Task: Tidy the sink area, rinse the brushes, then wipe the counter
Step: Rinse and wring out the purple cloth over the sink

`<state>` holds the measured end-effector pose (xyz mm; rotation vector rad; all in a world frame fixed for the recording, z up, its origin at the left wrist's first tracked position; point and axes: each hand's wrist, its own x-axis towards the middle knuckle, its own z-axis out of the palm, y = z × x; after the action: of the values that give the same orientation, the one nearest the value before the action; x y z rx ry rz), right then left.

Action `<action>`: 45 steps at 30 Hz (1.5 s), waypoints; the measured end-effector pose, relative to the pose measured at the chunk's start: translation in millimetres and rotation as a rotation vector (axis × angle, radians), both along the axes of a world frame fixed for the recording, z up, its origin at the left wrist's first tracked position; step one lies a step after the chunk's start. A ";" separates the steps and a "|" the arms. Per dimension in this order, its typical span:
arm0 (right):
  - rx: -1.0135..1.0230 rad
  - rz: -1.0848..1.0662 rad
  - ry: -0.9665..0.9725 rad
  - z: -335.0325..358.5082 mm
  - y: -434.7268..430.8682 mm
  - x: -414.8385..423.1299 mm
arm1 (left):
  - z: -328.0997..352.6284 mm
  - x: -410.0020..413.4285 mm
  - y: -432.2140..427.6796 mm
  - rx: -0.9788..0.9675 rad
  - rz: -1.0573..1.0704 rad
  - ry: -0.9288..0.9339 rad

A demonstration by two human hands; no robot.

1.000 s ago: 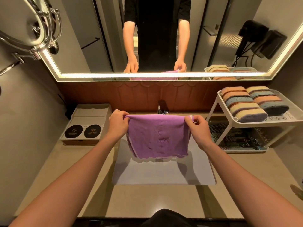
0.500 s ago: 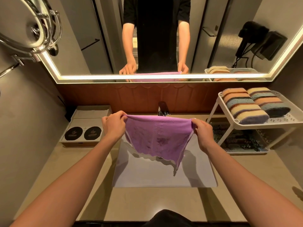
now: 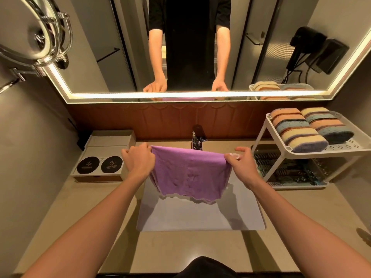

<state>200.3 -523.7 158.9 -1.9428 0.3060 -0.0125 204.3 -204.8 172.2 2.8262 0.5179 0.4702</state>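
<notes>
A purple cloth (image 3: 189, 173) hangs stretched between my two hands above the white sink basin (image 3: 200, 215). My left hand (image 3: 138, 161) grips its upper left corner and my right hand (image 3: 244, 163) pinches its upper right corner. The cloth's scalloped lower edge dangles over the basin without touching it. Behind the cloth the chrome faucet (image 3: 197, 138) shows at the back of the sink. Several brushes (image 3: 289, 171) lie on the lower tier of a white rack at the right.
The white two-tier rack (image 3: 329, 151) on the beige counter (image 3: 180, 251) carries striped sponges (image 3: 299, 129) on top. A tray box with two black round lids (image 3: 100, 164) sits at the left. A mirror (image 3: 200, 47) and a round chrome mirror (image 3: 34, 37) hang above.
The cloth was held up and spread wider; the corner that drooped low half a second ago now hangs more evenly. Both hands moved slightly apart.
</notes>
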 end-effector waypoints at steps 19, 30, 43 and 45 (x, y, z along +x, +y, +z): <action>0.086 0.261 -0.118 -10.9 58.5 -22.9 | -0.4 -27.9 -124.1 -1.496 -0.008 0.416; 0.035 0.298 -0.087 -4.9 50.5 -21.8 | 13.3 -29.6 -113.7 -1.684 -0.069 0.667; -0.106 0.309 -0.276 30.7 38.5 -18.8 | -21.5 -21.5 -91.2 -1.261 -0.134 0.402; -0.097 0.288 -0.290 29.6 37.5 -18.8 | -22.9 -19.6 -92.3 -1.328 -0.102 0.436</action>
<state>181.5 -486.3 188.5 -2.0331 -0.1696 -0.1212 184.7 -297.1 149.3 1.6079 0.4788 -0.4184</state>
